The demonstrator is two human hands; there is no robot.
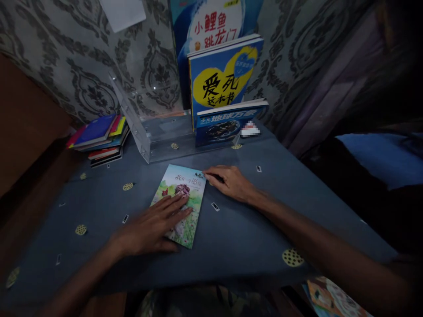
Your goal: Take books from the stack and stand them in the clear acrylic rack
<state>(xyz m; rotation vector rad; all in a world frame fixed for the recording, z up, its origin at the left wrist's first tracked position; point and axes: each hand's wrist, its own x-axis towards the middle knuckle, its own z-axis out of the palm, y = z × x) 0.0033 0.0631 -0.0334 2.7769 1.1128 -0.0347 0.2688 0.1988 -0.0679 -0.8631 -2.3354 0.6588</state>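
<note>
A small green picture-cover book (188, 187) lies closed on the dark blue-grey tablecloth, its illustrated cover facing up. My left hand (158, 224) rests flat across the lower left of the cover, fingers stretched out. At the book's upper right corner is my right hand (229, 181), thumb and forefinger drawn together on that corner with the other fingers curled in. Behind the book stands a clear plastic bookstand (145, 145), which holds a blue earth-themed book (218, 127), a blue book with a yellow heart (218, 81) and a taller picture book (214, 22).
A pile of colourful books (101, 136) lies at the table's back left. Patterned wallpaper (152, 66) rises behind, with a white paper (124, 13) on it. Something blue (380, 158) lies beyond the right edge, and a printed item (330, 299) sits below the front right edge.
</note>
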